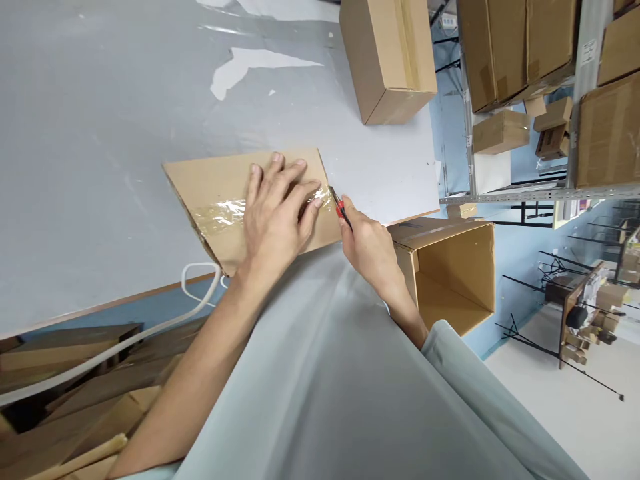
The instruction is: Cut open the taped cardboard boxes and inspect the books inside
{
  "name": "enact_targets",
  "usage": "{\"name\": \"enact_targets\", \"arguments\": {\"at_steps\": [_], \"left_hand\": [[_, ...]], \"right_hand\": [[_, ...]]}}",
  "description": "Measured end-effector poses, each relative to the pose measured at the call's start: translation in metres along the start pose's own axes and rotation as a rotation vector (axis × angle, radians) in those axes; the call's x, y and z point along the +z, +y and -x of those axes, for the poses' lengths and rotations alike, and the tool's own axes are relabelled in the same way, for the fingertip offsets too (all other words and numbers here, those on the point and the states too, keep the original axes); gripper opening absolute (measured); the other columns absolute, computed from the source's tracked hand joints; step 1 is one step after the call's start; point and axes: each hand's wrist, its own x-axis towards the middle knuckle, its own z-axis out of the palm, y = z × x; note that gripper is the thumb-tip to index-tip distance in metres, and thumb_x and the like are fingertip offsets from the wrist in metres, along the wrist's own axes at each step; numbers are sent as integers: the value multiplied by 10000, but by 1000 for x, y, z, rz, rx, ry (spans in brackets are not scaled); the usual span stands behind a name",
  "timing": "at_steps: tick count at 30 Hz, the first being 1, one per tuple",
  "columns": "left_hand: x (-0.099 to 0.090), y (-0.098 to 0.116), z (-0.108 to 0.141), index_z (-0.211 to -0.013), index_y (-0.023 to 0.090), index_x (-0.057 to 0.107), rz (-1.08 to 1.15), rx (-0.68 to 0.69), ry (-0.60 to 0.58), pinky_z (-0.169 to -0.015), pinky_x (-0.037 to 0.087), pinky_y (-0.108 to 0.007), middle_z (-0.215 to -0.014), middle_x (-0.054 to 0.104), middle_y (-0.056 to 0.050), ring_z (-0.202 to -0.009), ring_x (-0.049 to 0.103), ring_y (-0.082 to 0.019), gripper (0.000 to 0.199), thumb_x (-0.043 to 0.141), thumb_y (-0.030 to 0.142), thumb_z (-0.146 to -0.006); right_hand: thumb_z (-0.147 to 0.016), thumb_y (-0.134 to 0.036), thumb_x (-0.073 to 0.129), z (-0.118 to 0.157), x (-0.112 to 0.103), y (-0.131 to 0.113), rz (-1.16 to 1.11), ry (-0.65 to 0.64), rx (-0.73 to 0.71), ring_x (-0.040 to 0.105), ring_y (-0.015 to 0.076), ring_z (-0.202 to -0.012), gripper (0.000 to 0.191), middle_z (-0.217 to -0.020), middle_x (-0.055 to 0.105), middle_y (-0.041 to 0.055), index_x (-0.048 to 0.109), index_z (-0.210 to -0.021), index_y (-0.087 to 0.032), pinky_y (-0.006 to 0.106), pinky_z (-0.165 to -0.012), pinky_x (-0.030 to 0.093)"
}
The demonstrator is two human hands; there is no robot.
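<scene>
A cardboard box [210, 180] with a strip of shiny tape [220, 215] along its upper face lies at the near edge of the grey table [125, 113]. Flat on that face, fingers spread, rests my left hand [277, 210], partly covering the tape. My right hand [367, 240] is wrapped round a red and black utility knife [341, 208]. The knife's tip is at the box's right edge, by the end of the tape. My palm hides part of the handle.
A taped cardboard box [385, 60] stands farther back on the table. An open cardboard box [450, 273] sits off the table's right edge. Shelving [520, 193] with several boxes is at right. A white cable [125, 343] runs at lower left, and scraps of white film [250, 61] lie on the table.
</scene>
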Motion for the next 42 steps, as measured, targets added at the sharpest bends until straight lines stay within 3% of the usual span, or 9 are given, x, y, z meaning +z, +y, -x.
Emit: {"name": "enact_targets", "arguments": {"at_steps": [10,15,20,25,30,38,42], "left_hand": [[-5,-5,1,-1468,461,731,18,-13,-68,-1495,117,-759,-1755,605,1,-1791,324,-409,390,717,499,-1081],[-5,0,-2,-1410,431,750,-19,-54,-76,-1517,82,-709,-1758,612,35,-1794,325,-378,373,599,608,-1118],[-4,-4,-2,-1468,466,747,16,-84,-91,-1520,68,-692,-1766,600,95,-1833,140,-363,530,557,768,-1076],[-4,-12,1,-1542,531,699,65,10,-53,-1496,196,-777,-1771,582,90,-1819,244,-359,497,625,737,-1096],[-3,-14,2,-1583,531,669,78,21,-71,-1424,350,-833,-1769,580,82,-1816,247,-397,511,664,712,-1105],[-3,-15,4,-1595,525,658,84,23,-76,-1391,400,-845,-1747,602,80,-1814,245,-422,533,668,730,-1103],[-4,-13,4,-1579,513,672,44,22,-60,-1417,360,-838,-1743,606,80,-1806,283,-408,473,645,673,-1135]], "right_hand": [[-1213,-280,367,2,-7,5,-97,-51,-10,831,293,-1213,591,-1348,866,90,450,-1798,-266,396,-1026,630],[-1207,-275,367,2,-6,3,-90,-48,0,844,292,-1165,611,-1297,875,92,434,-1814,-249,388,-996,641],[-1208,-272,395,-3,0,7,-110,-25,-18,852,296,-1137,596,-1261,880,94,456,-1800,-247,387,-979,653],[-1202,-275,429,-6,5,9,-155,4,-45,864,315,-1079,599,-1236,880,114,455,-1799,-228,432,-973,675],[-1211,-271,419,-6,4,5,-124,-24,-14,864,322,-1105,602,-1291,873,142,422,-1808,-193,444,-985,678],[-1214,-261,411,-4,3,1,-115,-54,23,868,322,-1104,618,-1307,874,157,380,-1826,-180,450,-992,671],[-1215,-247,400,-3,-3,-3,-81,-80,37,866,327,-1126,614,-1338,864,159,379,-1826,-189,460,-995,674]]}}
